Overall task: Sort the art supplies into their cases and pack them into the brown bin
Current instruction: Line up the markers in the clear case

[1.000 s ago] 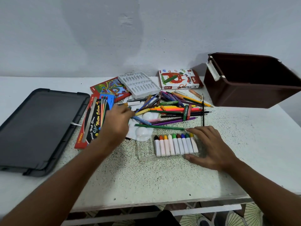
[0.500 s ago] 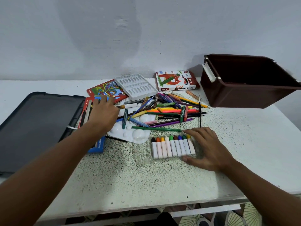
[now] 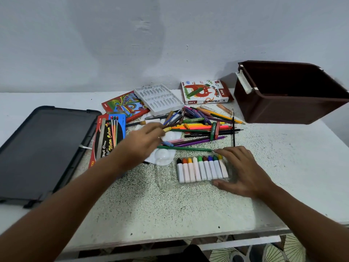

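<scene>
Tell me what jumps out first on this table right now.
The tangled heap of coloured pencils and pens mid-table, with the left hand reaching into it. In front, the right hand rests at a clear case of crayons. The brown bin stands back right.

A plain domestic room arranged as a hobby corner. A speckled white table [image 3: 188,208] stands against a bare, patchily painted wall [image 3: 113,44]; patterned floor tiles [image 3: 283,250] show beneath its front edge. School-grade supplies beyond the fingers include an oil pastels box [image 3: 204,92].
</scene>
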Available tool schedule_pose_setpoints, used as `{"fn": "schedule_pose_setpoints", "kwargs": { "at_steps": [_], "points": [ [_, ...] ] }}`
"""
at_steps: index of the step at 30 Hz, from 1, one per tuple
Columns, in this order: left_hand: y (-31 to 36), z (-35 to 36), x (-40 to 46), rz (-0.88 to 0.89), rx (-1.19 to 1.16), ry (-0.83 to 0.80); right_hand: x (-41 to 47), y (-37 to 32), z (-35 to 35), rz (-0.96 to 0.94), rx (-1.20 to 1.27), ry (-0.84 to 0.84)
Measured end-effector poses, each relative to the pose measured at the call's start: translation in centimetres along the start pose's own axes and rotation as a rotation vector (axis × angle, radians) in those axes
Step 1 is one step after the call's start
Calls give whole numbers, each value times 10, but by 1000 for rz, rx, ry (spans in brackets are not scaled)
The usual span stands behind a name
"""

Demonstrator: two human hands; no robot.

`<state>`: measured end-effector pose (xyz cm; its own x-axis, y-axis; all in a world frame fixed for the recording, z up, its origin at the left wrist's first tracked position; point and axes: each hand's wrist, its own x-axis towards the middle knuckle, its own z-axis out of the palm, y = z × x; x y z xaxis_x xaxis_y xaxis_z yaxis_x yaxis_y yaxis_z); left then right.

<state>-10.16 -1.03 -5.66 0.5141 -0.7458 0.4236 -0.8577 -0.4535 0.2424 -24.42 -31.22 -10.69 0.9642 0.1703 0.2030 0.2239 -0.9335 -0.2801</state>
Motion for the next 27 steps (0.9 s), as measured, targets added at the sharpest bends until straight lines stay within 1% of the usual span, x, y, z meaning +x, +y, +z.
{"fn": "schedule_pose_setpoints", "kwargs": {
  "at_steps": [3,7,11,17,27],
  "points": [
    [21,17,-9,137,-29,-33,0,1,0,6,2,-5],
    [36,27,-16,211,-80,-73,0,1,1,10,-1,-9],
    [39,28,-21,192,-97,-107,0,2,1,10,-1,-6],
    [43,25,-22,222,-55,-145,0,1,1,10,2,0],
    [45,22,-22,205,-23,-145,0,0,0,5,2,11]
  ]
}}
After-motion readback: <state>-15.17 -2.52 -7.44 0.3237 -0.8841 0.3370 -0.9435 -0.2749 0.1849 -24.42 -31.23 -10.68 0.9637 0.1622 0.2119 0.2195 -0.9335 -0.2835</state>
